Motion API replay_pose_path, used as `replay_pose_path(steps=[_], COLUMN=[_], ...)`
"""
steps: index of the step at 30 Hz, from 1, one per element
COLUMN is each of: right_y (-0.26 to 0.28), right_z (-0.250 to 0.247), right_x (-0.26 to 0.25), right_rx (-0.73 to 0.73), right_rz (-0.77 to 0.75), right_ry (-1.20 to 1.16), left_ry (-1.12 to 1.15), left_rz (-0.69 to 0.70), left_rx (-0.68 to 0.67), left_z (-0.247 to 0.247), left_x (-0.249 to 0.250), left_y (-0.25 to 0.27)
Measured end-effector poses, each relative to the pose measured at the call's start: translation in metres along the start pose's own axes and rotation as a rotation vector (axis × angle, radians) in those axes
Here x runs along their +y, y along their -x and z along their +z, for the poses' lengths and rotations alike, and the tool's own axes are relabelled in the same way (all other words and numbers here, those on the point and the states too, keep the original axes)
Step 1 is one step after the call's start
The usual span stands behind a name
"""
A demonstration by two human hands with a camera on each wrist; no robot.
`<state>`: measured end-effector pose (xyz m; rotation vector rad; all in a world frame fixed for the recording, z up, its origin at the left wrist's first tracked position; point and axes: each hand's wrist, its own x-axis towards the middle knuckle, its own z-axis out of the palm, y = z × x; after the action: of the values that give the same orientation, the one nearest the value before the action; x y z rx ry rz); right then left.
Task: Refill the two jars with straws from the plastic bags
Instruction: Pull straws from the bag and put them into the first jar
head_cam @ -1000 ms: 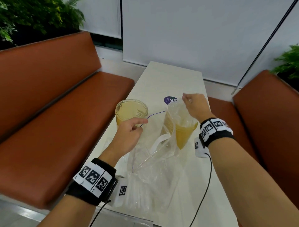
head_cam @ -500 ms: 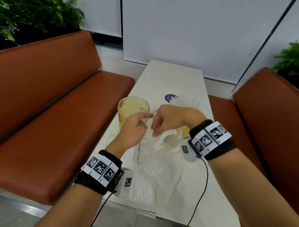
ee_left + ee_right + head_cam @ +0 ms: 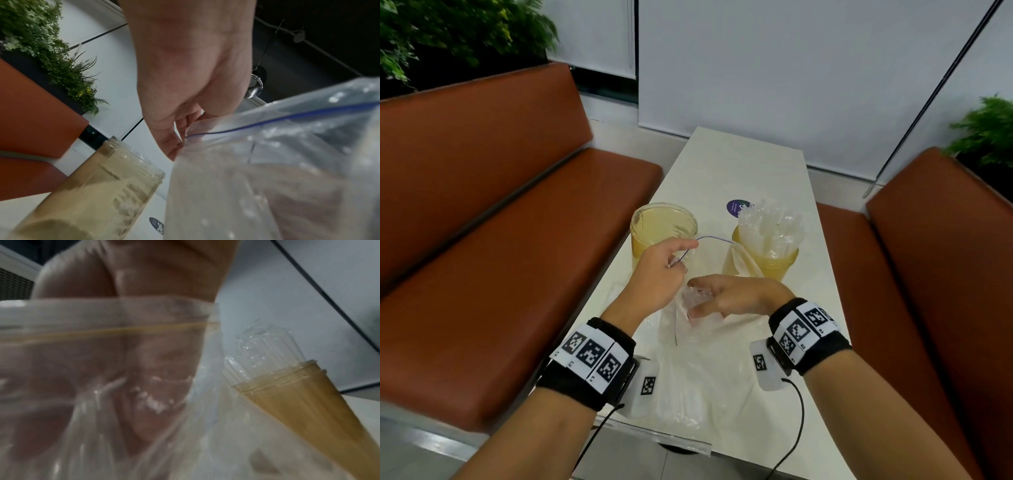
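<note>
The left hand (image 3: 659, 274) pinches the rim of a clear plastic bag (image 3: 688, 329) at its blue zip line and lifts it, so the mouth of the bag stays wide. The right hand (image 3: 726, 296) is at this mouth from the right side, its fingers curled on clear wrapped straws (image 3: 697, 301) there; the right wrist view shows the fingers through the plastic, but blur hides how many straws they hold. The bag lies on the white worktop (image 3: 743, 164) with its long axis going from near to far, mouth at the far end.

Just beyond the left hand stands the left jar (image 3: 663, 228), which looks nearly empty. Far right of it, the right jar (image 3: 767, 253) already carries a bundle of straws standing up. The jar to fill is therefore far and left of the right hand, and the left hand is nearer to it. The straws probably must be turned upright before they go in. A brown bench (image 3: 500, 219) runs along the left.
</note>
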<state>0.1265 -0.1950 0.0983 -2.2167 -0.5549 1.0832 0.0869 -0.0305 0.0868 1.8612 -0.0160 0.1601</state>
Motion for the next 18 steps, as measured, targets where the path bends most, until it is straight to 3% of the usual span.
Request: replay_pose_path(steps=[3,8,12,18], right_y=[0.006,0.016,0.027,0.064], right_z=[-0.003,-0.013,-0.03,-0.089], right_x=[0.003,-0.007,-0.036,-0.085], right_rx=[0.063,0.356,0.653,0.897], right_rz=[-0.119,-0.349,-0.572,-0.864], right_ry=[-0.107,-0.31,-0.276,-0.394], left_ry=[0.038,0.083,0.095,0.097], left_rz=[-0.055,-0.107,-0.114,-0.112], left_rx=[0.0,0.014,0.014,0.011], left_z=[-0.003,-0.003,0.001,0.003], left_x=[-0.005,-0.008,-0.012,-0.012], left_y=[0.0,0.0,-0.002,-0.001])
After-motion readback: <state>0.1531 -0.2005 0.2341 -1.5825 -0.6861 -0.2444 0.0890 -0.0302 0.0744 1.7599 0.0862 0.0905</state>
